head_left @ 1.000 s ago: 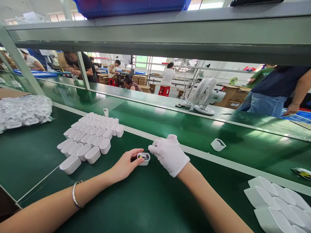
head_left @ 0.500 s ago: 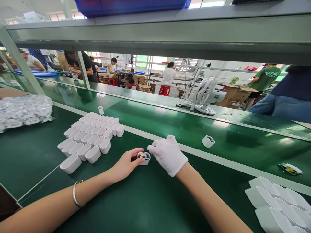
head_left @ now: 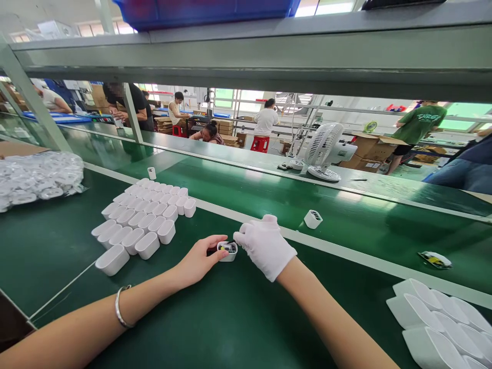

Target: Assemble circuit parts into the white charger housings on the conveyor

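My left hand [head_left: 202, 261], bare and with a bangle at the wrist, is closed around a small white oval housing [head_left: 227, 258] on the green work surface. Yellow, silver and dark parts show inside the housing's open top. My right hand [head_left: 265, 245] wears a white glove, its fingers pinched together at the housing's right rim. A thin dark piece [head_left: 231, 242] shows between the gloved fingertips and the housing; its kind is too small to tell. Left of my hands, several empty white housings [head_left: 132, 238] stand in tight rows.
On the green belt [head_left: 238, 174] beyond lie a filled housing [head_left: 313, 219], another small one [head_left: 151, 173] and a part with yellow [head_left: 435, 260]. More housings [head_left: 434, 320] stand at right, bagged parts [head_left: 38, 177] at left. A fan [head_left: 325, 151] stands behind; a shelf beam [head_left: 246, 56] crosses above.
The items on the belt have shifted left. Both my hands stay almost in place at the housing. In the background at right, a person in dark clothing has moved further right.
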The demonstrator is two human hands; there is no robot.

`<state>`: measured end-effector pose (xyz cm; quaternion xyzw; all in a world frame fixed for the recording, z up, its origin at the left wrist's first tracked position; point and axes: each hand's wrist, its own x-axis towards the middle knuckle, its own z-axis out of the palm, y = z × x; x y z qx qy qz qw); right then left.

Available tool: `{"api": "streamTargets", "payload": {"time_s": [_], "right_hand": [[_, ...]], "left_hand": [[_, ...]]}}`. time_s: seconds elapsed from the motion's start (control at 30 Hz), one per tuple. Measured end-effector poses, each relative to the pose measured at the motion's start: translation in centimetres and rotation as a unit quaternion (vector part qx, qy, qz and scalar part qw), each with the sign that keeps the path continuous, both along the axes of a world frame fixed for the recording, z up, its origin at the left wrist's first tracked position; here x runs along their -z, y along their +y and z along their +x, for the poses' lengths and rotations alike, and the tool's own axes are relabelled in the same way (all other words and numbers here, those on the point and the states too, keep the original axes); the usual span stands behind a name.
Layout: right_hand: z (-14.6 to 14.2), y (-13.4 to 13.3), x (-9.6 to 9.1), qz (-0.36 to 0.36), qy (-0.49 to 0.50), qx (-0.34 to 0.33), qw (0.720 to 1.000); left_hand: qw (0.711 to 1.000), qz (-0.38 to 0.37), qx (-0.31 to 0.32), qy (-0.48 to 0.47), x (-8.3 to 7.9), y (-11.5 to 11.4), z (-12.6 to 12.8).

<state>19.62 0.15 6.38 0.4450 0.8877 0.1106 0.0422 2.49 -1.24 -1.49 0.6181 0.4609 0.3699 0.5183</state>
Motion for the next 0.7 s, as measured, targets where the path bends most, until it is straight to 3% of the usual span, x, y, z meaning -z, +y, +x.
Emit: {"api": "streamTargets", "payload": {"time_s": [0.5, 0.7], "right_hand": [[-0.17, -0.35, -0.2, 0.011, 0.018, 0.011, 1.0], [-0.08, -0.28, -0.68, -0.015, -0.008, 0.021, 1.0]], "left_hand": [[1.0, 0.003, 0.005, 0.002, -0.09, 0.0, -0.03], [1.0, 0.004, 0.003, 0.001, -0.22, -0.1, 0.05]]}}
